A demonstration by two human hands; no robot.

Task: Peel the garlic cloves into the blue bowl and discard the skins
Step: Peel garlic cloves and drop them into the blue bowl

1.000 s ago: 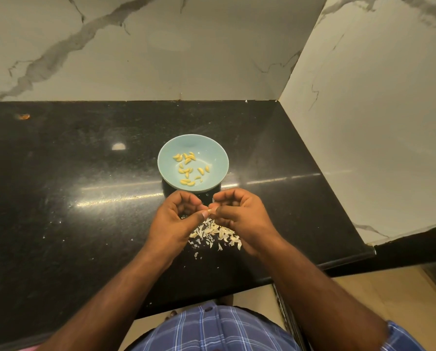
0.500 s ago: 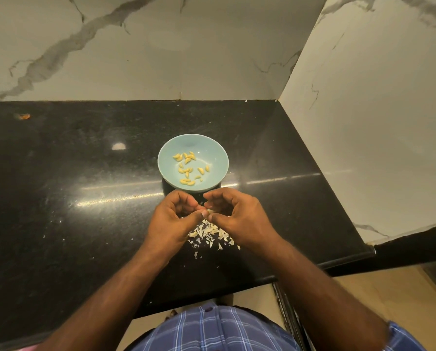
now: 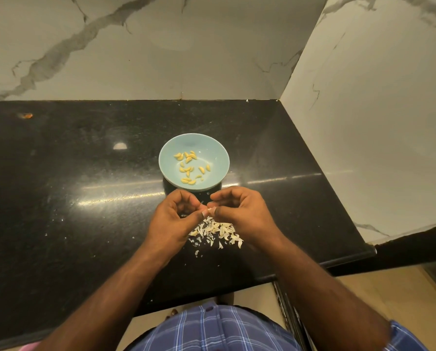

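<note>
While my checked shirt fills the bottom edge, my left hand and right hand meet above the black counter, thumbs and fingertips curled in, pinching one small garlic clove between them. Directly beneath, partly hidden by my hands, lies a heap of pale skins. Just beyond my knuckles sits the blue bowl with peeled yellow cloves scattered inside. Marble walls close the corner behind.
</note>
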